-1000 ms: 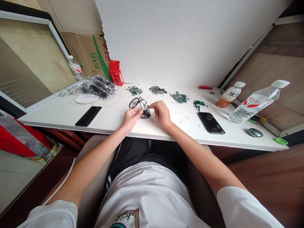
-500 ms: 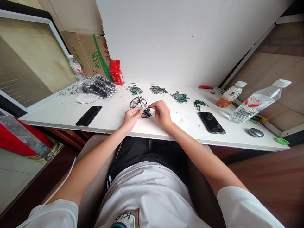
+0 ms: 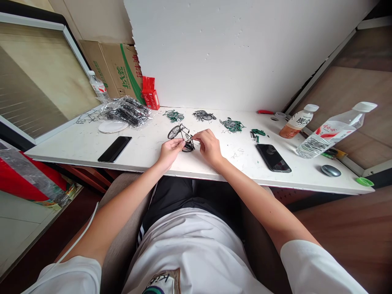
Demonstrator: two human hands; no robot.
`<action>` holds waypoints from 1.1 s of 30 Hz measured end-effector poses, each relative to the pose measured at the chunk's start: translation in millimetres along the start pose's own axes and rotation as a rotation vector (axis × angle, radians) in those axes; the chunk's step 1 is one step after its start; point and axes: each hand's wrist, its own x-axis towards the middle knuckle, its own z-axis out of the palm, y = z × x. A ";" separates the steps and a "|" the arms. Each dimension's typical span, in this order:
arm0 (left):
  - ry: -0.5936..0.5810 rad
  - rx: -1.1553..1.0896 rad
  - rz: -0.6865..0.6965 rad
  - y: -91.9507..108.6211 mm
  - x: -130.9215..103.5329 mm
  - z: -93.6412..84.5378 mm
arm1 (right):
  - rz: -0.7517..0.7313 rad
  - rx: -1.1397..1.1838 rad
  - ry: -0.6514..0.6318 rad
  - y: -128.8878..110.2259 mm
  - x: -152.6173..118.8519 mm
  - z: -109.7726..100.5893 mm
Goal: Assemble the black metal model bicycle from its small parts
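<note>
Between my hands is a small black model bicycle (image 3: 174,132), tilted just above or on the white table; I cannot tell which. My left hand (image 3: 170,153) is closed, thumb and forefinger pinching the bicycle's frame from the near left. On the other side my right hand (image 3: 210,145) is closed too, its fingertips pressed together at the bicycle's upper right part, near the rear wheel. Any tiny part within those fingertips is too small to make out. Beyond the hands lie loose green bicycle parts (image 3: 174,116), black bicycle parts (image 3: 204,116) and more green parts (image 3: 232,125).
A black phone (image 3: 115,149) lies at left, another phone (image 3: 273,158) at right. Plastic-bagged black parts (image 3: 128,112) sit by a red box (image 3: 150,93). Small green pieces (image 3: 257,132), a tea bottle (image 3: 298,121), a water bottle (image 3: 335,130) and a mouse (image 3: 330,170) occupy the right.
My right fingertips have shifted slightly left over the bicycle, and its front wheel has tipped a little. My left hand keeps its grip in the same place.
</note>
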 end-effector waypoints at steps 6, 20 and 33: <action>0.036 0.045 0.052 -5.9 1.3 -1.4 | -0.076 -0.163 -0.045 5.1 -2.8 1.9; 0.074 0.126 0.109 -11.7 2.8 -3.8 | -0.205 -0.318 -0.052 -0.3 2.5 -1.1; 0.067 0.118 0.111 -12.0 4.2 -4.5 | -0.242 -0.337 -0.052 2.7 0.6 0.8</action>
